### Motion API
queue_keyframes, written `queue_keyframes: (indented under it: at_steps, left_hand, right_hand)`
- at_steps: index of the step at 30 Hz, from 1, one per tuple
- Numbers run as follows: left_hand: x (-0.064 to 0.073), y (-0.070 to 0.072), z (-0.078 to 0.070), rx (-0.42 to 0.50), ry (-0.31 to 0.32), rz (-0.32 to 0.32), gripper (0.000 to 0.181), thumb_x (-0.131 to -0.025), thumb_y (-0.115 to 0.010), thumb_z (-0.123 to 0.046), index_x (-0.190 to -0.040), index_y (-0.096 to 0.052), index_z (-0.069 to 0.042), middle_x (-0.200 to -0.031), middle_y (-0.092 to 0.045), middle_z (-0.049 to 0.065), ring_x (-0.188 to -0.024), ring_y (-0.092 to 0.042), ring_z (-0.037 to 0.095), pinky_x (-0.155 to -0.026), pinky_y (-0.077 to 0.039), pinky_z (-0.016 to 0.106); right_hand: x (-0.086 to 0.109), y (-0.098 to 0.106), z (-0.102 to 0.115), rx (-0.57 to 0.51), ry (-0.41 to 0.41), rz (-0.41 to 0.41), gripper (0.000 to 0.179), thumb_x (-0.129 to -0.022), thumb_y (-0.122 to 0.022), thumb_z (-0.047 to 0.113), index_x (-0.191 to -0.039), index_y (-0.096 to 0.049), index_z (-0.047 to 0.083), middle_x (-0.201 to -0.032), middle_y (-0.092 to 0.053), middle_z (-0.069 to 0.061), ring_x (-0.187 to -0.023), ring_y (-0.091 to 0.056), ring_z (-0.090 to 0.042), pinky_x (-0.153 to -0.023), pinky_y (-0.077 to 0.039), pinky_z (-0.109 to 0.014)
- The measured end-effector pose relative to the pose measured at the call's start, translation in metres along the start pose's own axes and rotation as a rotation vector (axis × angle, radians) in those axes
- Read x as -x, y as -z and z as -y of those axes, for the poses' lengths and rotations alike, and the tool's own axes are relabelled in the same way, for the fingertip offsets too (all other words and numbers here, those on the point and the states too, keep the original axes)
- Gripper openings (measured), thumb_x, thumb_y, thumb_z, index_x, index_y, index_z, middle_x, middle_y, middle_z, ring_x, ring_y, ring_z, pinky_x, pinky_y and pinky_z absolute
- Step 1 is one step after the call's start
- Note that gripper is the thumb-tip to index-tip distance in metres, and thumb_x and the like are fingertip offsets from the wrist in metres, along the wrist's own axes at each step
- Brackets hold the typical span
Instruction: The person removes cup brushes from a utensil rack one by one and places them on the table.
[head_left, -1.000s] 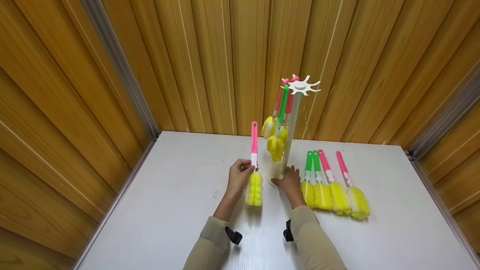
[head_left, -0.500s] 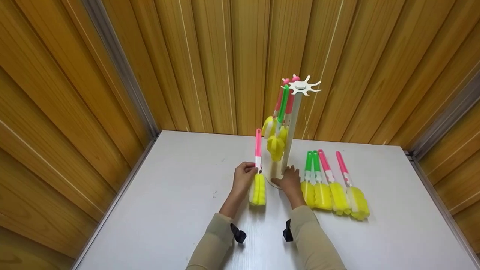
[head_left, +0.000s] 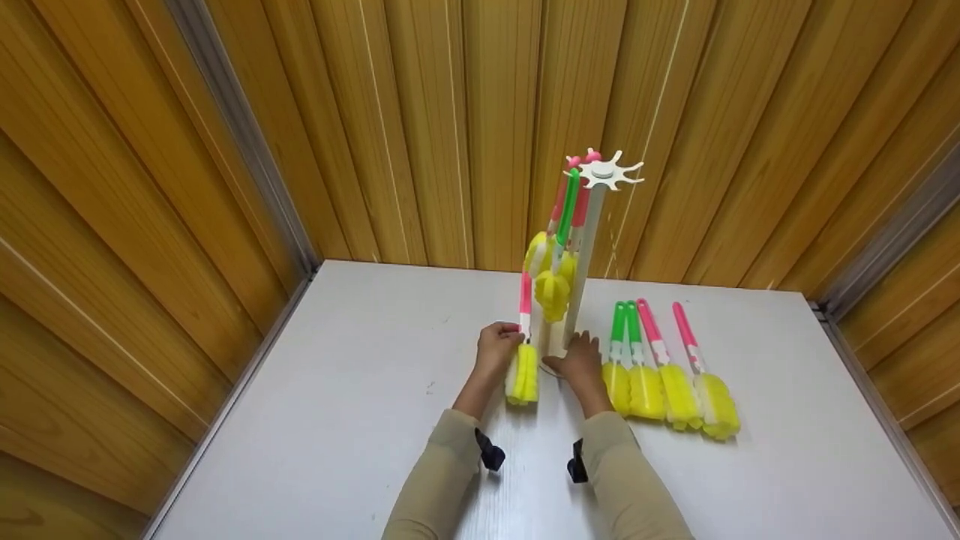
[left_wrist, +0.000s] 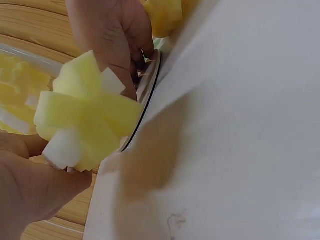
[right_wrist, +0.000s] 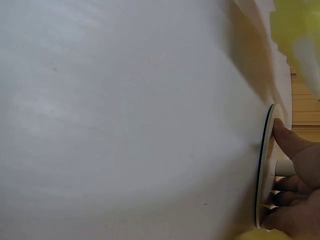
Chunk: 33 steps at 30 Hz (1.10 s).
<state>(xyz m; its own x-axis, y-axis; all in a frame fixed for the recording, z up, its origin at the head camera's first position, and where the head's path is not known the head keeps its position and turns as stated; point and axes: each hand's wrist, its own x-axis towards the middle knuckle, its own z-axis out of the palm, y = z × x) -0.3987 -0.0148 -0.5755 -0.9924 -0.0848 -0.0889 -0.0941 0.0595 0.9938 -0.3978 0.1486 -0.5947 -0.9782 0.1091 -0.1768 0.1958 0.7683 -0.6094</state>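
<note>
My left hand [head_left: 496, 354] pinches a pink-handled bottle brush [head_left: 529, 373] at its neck, left of a white stand [head_left: 588, 259]. The brush's yellow-and-white sponge head points down toward me; its handle rises behind, its top overlapped by hanging brushes. In the left wrist view the sponge end [left_wrist: 82, 112] shows its petal-like lobes above the table. My right hand [head_left: 580, 366] presses on the stand's round base [right_wrist: 266, 155], thumb and fingers spread on either side of the post. From the stand's hooked top [head_left: 604, 174] hang a green-handled brush [head_left: 568, 214] and two pink-handled ones behind it.
Right of the stand, a row of bottle brushes lies on the white table [head_left: 795, 360]: two green-handled brushes [head_left: 634, 390] and two pink-handled brushes [head_left: 679, 394]. Wood-patterned panels [head_left: 420, 135] close off the back and sides.
My left hand has carried the pink-handled brush rightward, closer to the stand, its handle now lower and behind the hanging sponges. My right hand stays on the base.
</note>
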Motion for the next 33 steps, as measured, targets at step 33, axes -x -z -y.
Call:
queue_keyframes:
  at_steps: [33]
  left_hand:
    - [-0.016,0.009,0.025,-0.211,0.172,0.126,0.014,-0.090,-0.074,-0.009,-0.100,-0.070,0.000,-0.092,-0.066,0.008,-0.080,-0.059,0.017,-0.073,-0.053,0.027]
  right_hand:
    - [0.007,0.002,0.001,-0.041,0.021,-0.026,0.085,-0.092,-0.077,0.027,-0.151,-0.031,-0.015,-0.158,-0.026,-0.035,-0.147,-0.023,-0.051,-0.121,-0.020,-0.058]
